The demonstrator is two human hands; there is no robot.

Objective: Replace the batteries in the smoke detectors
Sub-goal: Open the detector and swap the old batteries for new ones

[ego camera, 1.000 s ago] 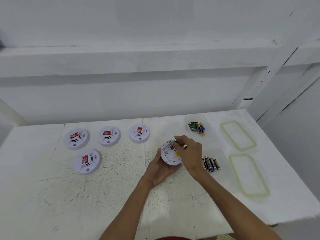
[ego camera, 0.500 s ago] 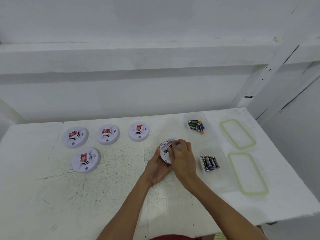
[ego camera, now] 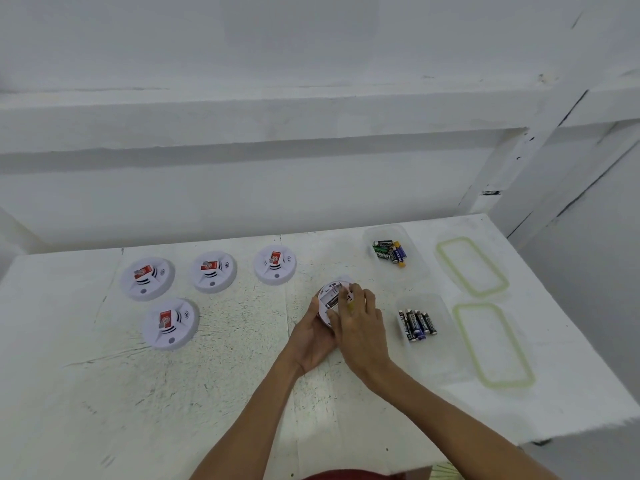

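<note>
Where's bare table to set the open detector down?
Best: near-left stretch of the table, bordered by the front detector, the left hand and the near edge. Crowded on the right: far tub, near tub, far lid, near lid. The back row of detectors leaves slim gaps.

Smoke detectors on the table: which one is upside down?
The detector in the left hand. Its open back faces up; the other four show red labels.

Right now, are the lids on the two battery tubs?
No, the far lid and near lid lie on the table beside the far tub and near tub.
</note>
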